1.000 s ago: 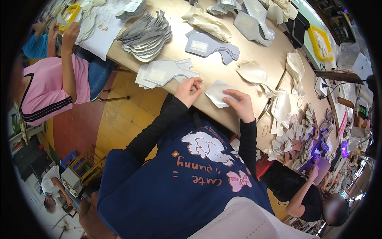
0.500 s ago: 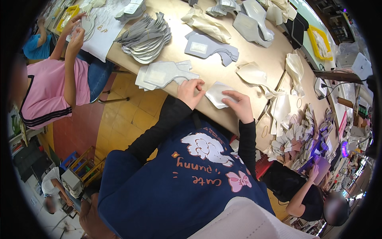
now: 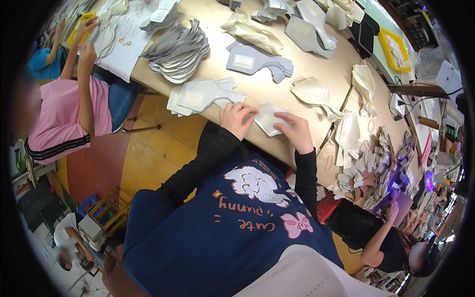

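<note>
1. The white piece (image 3: 267, 118) lies flat on the bench (image 3: 217, 69), close to the near edge, with one corner pointing toward that edge.
2. The right hand (image 3: 298, 132) is partly spread, with thumb and forefinger apart and their tips on the right part of the piece. It seems to steady the piece from above; I see no firm pinch.
3. The left hand (image 3: 237, 120) is half curled, its fingertips together at the left corner of the piece. Whether they grip that corner or only touch it, I cannot make out.
4. The piece looks thin and very light, so fingertip force should be enough. It seems limper than card but able to lie flat, and likely to crease if pushed inward from both sides.
5. Its face has a faint sheen, which suggests it could slide on the bench under a sideways push. It does not look fragile, though a bent corner might leave a mark.
6. The best holds look to be the left corner, between thumb and forefinger, and the right margin, pressed flat. The far corner is uncovered and could also be taken.
7. A stack of pale grey cut pieces (image 3: 197, 95) sits by the near edge, its narrow end just beyond the left hand, leaving that side tight for the fingers.
</note>
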{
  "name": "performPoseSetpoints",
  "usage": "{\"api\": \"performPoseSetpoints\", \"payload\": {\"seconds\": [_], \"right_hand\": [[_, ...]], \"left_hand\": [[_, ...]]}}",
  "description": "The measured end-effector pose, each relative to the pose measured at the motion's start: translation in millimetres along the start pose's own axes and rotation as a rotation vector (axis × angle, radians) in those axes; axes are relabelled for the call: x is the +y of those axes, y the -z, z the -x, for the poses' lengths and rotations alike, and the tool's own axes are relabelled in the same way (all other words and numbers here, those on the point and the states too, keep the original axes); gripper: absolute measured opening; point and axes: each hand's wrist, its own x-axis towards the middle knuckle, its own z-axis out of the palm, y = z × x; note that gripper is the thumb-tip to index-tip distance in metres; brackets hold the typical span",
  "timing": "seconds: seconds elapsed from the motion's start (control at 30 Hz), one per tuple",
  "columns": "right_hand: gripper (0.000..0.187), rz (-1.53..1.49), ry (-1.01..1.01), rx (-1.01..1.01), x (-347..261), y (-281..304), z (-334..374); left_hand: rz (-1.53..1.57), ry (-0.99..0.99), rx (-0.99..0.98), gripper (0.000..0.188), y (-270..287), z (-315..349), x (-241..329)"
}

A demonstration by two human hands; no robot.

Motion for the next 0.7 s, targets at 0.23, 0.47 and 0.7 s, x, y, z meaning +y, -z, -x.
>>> {"api": "performPoseSetpoints", "payload": {"seconds": [0.23, 0.47, 0.7], "right_hand": [[0.032, 0.022, -0.008, -0.005, -2.4, 1.8, -1.2], [0.032, 0.015, -0.009, -0.003, -1.3, 1.5, -2.4], [0.033, 0.000, -0.011, -0.013, -0.8, 2.7, -2.2]], "left_hand": [[-0.057, -0.053, 0.013, 0.022, -2.6, 4.0, 1.0], [-0.112, -0.091, -0.008, 0.030, -2.3, 4.8, 1.7], [-0.155, -0.137, -0.062, 0.041, -3.2, 3.6, 2.6]]}}
